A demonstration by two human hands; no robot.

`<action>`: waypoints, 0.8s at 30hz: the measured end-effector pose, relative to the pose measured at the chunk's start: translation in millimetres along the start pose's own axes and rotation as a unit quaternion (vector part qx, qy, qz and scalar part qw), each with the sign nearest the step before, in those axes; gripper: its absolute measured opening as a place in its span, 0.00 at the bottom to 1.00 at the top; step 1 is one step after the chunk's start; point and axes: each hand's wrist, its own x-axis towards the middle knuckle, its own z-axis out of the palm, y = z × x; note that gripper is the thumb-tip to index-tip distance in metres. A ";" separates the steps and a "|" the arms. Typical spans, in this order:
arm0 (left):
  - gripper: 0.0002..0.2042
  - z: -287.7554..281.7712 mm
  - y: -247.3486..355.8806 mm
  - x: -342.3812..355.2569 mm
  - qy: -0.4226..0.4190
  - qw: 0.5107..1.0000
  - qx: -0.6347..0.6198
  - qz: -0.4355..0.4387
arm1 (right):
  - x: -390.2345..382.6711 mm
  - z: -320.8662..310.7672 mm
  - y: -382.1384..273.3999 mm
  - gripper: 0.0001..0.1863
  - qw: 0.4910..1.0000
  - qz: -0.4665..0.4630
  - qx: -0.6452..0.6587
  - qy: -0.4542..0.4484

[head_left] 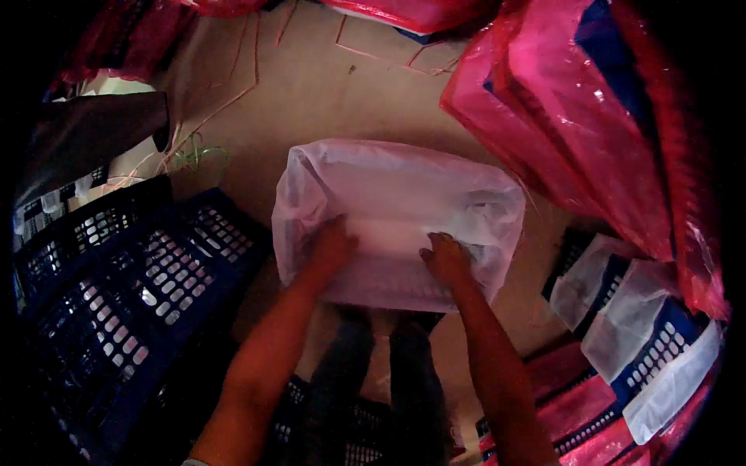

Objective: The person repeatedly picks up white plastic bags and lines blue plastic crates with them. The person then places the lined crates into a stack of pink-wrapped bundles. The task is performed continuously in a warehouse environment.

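A translucent whitish plastic liner (396,155) covers a rectangular crate in front of me, folded over its rim on all sides. Both my arms reach down into it from the near side. My left hand (332,242) is at the inner left, its fingers stretched toward the lined bottom and the thumb apart. Over on the inner right, my right hand (448,256) has its thumb and fingers spread against the liner. Neither hand shows anything held. The crate's own walls are mostly hidden under the plastic, and the fingertips are dim.
Dark blue perforated crates (167,276) stand at the left. Large bundles in glossy red-pink plastic (559,132) rise at the far right, with liner-draped blue crates (660,342) below them. Strands of twine (221,109) and a green tangle (198,153) lie on the brown floor (326,85).
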 end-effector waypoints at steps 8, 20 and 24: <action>0.21 -64.1 -12.8 -49.9 0.222 0.966 -0.082 -0.108 | -87.6 -22.4 91.0 0.27 0.949 0.142 0.235 0.157; 0.21 -308.5 125.8 -294.3 -0.034 0.933 -0.255 -0.251 | -352.8 -222.6 10.7 0.13 0.947 0.200 0.247 0.049; 0.11 -364.8 184.8 -395.6 -0.029 0.954 -0.251 -0.164 | -482.8 -328.9 -1.0 0.15 0.919 0.267 0.290 0.013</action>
